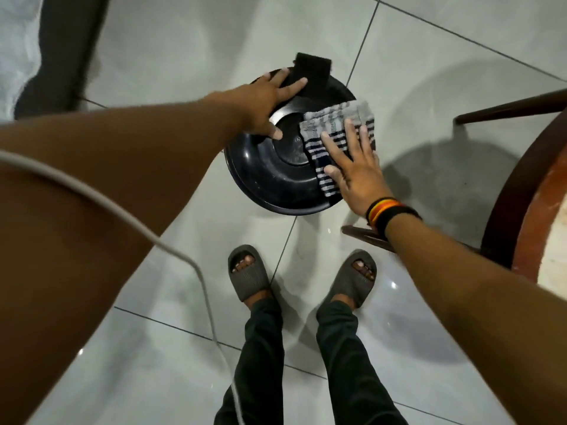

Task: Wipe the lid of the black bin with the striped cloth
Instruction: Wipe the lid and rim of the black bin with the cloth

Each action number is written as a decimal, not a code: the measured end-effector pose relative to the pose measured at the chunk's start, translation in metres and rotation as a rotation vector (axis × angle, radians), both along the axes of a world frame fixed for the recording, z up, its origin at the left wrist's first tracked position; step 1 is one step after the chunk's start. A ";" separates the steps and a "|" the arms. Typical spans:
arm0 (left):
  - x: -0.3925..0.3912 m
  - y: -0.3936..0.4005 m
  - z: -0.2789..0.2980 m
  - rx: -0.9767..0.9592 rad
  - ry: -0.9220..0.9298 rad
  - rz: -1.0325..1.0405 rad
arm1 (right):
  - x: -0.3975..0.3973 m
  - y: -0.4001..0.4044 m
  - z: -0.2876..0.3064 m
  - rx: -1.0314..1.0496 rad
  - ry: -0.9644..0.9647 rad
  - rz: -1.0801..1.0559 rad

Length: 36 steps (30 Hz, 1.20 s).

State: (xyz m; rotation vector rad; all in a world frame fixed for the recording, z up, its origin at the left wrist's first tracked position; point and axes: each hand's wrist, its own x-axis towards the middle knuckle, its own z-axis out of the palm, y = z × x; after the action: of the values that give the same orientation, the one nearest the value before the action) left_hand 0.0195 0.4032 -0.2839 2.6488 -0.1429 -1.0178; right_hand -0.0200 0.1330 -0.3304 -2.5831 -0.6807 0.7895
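The black bin's round lid (pixel 270 176) sits on the tiled floor in front of my feet, with a raised centre and a black pedal flap (pixel 313 73) at its far edge. My left hand (pixel 270 101) rests on the lid's far-left rim, fingers spread, steadying it. The striped cloth (pixel 334 133), grey with dark and white bands, lies flat over the lid's right side. My right hand (pixel 352 167) presses down on the cloth with flat, spread fingers.
A dark wooden chair (pixel 506 210) stands close at the right, one leg (pixel 365 236) by my right wrist. A white cable (pixel 196 271) hangs across the left. A dark post (pixel 73 47) stands at the far left. My feet in grey slippers (pixel 248 273) are just behind the bin.
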 end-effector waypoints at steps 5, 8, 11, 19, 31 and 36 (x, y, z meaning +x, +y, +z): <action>-0.040 -0.019 -0.004 -0.024 -0.017 0.441 | 0.068 0.033 0.014 -0.096 0.032 0.133; -0.067 -0.037 -0.005 -0.008 -0.015 0.614 | 0.074 0.048 0.017 -0.110 0.029 0.200; -0.062 -0.032 0.001 0.170 -0.079 0.426 | 0.067 0.049 0.015 -0.094 0.014 0.213; -0.020 -0.002 0.004 0.268 0.187 -0.034 | 0.069 0.045 0.010 -0.039 0.013 0.196; -0.025 -0.005 0.010 0.257 0.172 0.012 | -0.101 0.053 0.011 -0.131 -0.092 -0.158; -0.024 -0.006 0.006 0.292 0.155 -0.003 | -0.125 0.085 0.003 -0.158 -0.178 -0.065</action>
State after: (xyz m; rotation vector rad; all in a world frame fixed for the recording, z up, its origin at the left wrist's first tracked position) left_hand -0.0044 0.3971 -0.2781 2.8089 0.0397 -1.3299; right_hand -0.1453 0.2178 -0.3275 -2.8294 -0.6022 0.6209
